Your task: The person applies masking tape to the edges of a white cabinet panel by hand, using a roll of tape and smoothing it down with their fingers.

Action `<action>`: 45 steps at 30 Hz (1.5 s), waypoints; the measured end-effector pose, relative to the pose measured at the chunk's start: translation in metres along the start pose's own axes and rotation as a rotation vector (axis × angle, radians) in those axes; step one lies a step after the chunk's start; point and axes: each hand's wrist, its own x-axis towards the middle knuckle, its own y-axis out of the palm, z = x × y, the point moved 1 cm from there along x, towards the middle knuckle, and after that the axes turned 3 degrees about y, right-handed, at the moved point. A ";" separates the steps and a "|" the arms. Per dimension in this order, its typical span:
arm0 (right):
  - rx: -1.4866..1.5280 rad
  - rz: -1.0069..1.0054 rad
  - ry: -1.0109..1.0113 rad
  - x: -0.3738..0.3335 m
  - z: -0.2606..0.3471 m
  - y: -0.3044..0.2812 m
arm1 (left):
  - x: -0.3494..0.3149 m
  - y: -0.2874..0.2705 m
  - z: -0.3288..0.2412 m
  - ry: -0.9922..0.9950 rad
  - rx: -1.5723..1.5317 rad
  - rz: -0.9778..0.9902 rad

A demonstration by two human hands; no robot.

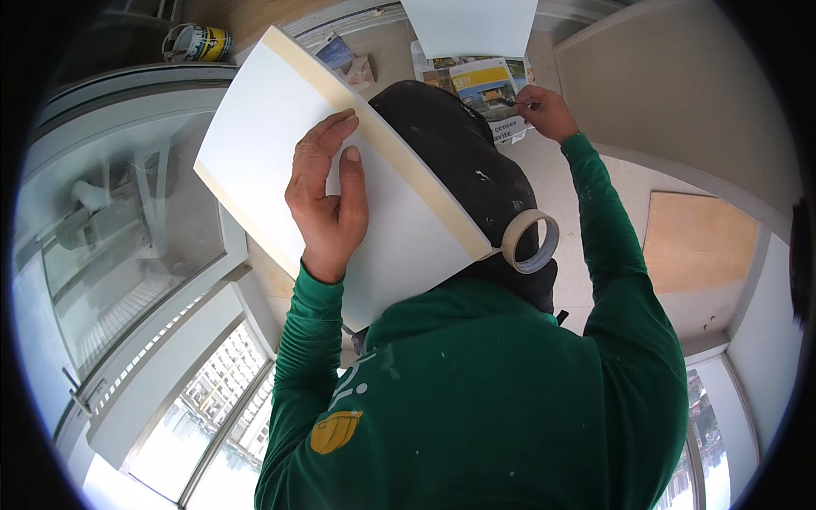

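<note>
One white panel (391, 229) lies under the left hand (327, 195), fingers parted. The right hand (546, 112) pinches a small dark object (508, 103).

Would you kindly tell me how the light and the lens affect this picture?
Head view: fisheye distortion bows the edges of the glass panel, and the corners fall to black; head view: the lower-left window glares, partly washing out the outside; head view: the left hand and white board are clear, while the upper-left bucket sits in dimmer light.
</note>
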 end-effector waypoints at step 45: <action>0.094 0.204 -0.103 -0.249 0.159 -0.021 | -0.039 0.019 -0.088 -0.076 -0.172 0.748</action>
